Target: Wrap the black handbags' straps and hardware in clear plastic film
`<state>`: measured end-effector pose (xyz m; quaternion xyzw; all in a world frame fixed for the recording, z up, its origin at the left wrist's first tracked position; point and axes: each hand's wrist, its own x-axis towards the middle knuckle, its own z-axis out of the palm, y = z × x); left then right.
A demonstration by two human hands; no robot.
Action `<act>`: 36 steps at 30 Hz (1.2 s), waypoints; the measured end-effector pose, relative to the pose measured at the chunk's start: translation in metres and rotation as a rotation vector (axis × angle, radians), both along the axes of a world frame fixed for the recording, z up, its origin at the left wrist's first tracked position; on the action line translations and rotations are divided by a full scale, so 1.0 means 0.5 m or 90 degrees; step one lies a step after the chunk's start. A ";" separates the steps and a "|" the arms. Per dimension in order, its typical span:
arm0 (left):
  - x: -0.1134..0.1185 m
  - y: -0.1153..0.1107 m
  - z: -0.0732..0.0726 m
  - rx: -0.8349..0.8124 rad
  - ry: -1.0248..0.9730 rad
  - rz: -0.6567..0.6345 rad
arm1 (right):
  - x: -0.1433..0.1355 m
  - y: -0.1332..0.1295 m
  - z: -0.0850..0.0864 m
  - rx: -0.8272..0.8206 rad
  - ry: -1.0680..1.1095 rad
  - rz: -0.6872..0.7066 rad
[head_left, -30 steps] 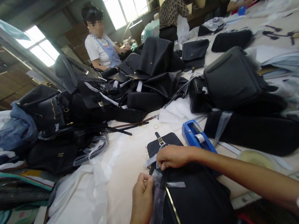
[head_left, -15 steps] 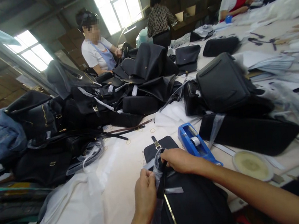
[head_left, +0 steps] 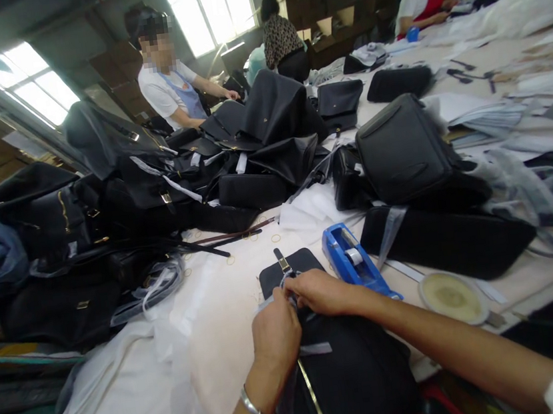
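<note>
A black bag (head_left: 357,372) with a gold zipper (head_left: 314,400) lies at the table's near edge. Over its top end, my left hand (head_left: 276,328) and my right hand (head_left: 320,292) meet, fingers closed. Both pinch a black strap wrapped in clear plastic film, mostly hidden by the fingers. Just beyond them is a gold buckle (head_left: 283,264) on a black flap (head_left: 308,259). A short strip of clear tape (head_left: 317,348) sticks out across the bag below my hands. To the right of the flap stands a blue tape dispenser (head_left: 354,261).
Black bags (head_left: 144,196) are heaped across the far left. A large black bag (head_left: 401,151) and a flat black piece (head_left: 446,240) lie right. Nearby is a round yellowish disc (head_left: 452,298). White sheeting (head_left: 112,388) covers the near left. Co-workers (head_left: 168,89) are beyond the table.
My left hand has moved up and right against my right hand, closing the gap where the film-wrapped strap showed. The view has shifted slightly. The co-worker at the left has stretched an arm outward.
</note>
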<state>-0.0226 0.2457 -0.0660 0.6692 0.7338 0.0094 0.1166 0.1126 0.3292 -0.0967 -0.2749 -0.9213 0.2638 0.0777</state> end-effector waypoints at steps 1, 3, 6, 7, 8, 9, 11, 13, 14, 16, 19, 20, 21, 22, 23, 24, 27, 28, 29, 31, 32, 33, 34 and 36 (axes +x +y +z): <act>0.004 0.008 -0.002 -0.007 0.007 -0.019 | 0.000 0.001 -0.004 0.001 0.001 -0.010; 0.007 0.023 -0.006 -0.021 0.017 -0.054 | 0.003 0.003 -0.010 -0.009 0.005 -0.029; 0.002 0.036 -0.011 -0.030 0.018 -0.094 | 0.014 0.009 -0.013 -0.086 0.022 -0.034; -0.002 0.037 -0.011 -0.027 0.016 -0.102 | 0.020 0.011 -0.012 -0.109 0.017 -0.036; -0.006 0.038 -0.011 -0.023 0.014 -0.107 | 0.027 0.012 -0.010 -0.119 0.002 -0.043; -0.010 0.037 -0.010 -0.016 0.012 -0.109 | 0.033 0.012 -0.008 -0.116 -0.021 -0.056; -0.015 0.036 -0.009 -0.005 0.010 -0.108 | 0.044 0.009 -0.006 -0.089 -0.070 -0.088; -0.016 0.037 -0.009 -0.002 0.007 -0.107 | 0.047 0.005 -0.005 -0.070 -0.101 -0.109; -0.015 0.039 -0.008 -0.003 0.005 -0.106 | 0.046 0.003 -0.005 -0.071 -0.109 -0.113; -0.009 0.044 -0.008 -0.005 0.003 -0.102 | 0.040 0.001 -0.005 -0.078 -0.124 -0.119; 0.004 0.055 -0.011 -0.010 -0.010 -0.106 | 0.032 0.004 -0.007 -0.091 -0.134 -0.126; 0.009 0.059 -0.014 -0.013 -0.020 -0.115 | 0.032 0.006 -0.008 -0.096 -0.135 -0.127; 0.012 0.064 -0.017 -0.017 -0.034 -0.127 | 0.033 0.009 -0.008 -0.100 -0.135 -0.126; 0.015 0.069 -0.022 -0.021 -0.050 -0.140 | 0.035 0.012 -0.009 -0.105 -0.135 -0.124; 0.016 0.074 -0.027 -0.026 -0.067 -0.151 | 0.038 0.015 -0.009 -0.112 -0.135 -0.120; 0.016 0.079 -0.033 -0.030 -0.083 -0.159 | 0.043 0.018 -0.010 -0.121 -0.133 -0.115; 0.009 0.092 -0.052 -0.036 -0.127 -0.162 | 0.053 0.026 -0.010 -0.153 -0.125 -0.103; 0.006 0.095 -0.057 -0.036 -0.142 -0.161 | 0.054 0.028 -0.011 -0.160 -0.125 -0.107; 0.003 0.097 -0.063 -0.036 -0.157 -0.161 | 0.054 0.029 -0.012 -0.162 -0.126 -0.114; -0.001 0.100 -0.072 -0.031 -0.186 -0.157 | 0.051 0.031 -0.014 -0.156 -0.132 -0.130; -0.003 0.101 -0.075 -0.028 -0.199 -0.153 | 0.049 0.031 -0.015 -0.152 -0.136 -0.133; -0.004 0.101 -0.075 -0.024 -0.210 -0.147 | 0.046 0.032 -0.016 -0.148 -0.140 -0.131; -0.006 0.100 -0.073 -0.020 -0.220 -0.139 | 0.045 0.032 -0.016 -0.143 -0.144 -0.125; -0.012 0.089 -0.058 -0.002 -0.233 -0.115 | 0.044 0.032 -0.013 -0.129 -0.156 -0.116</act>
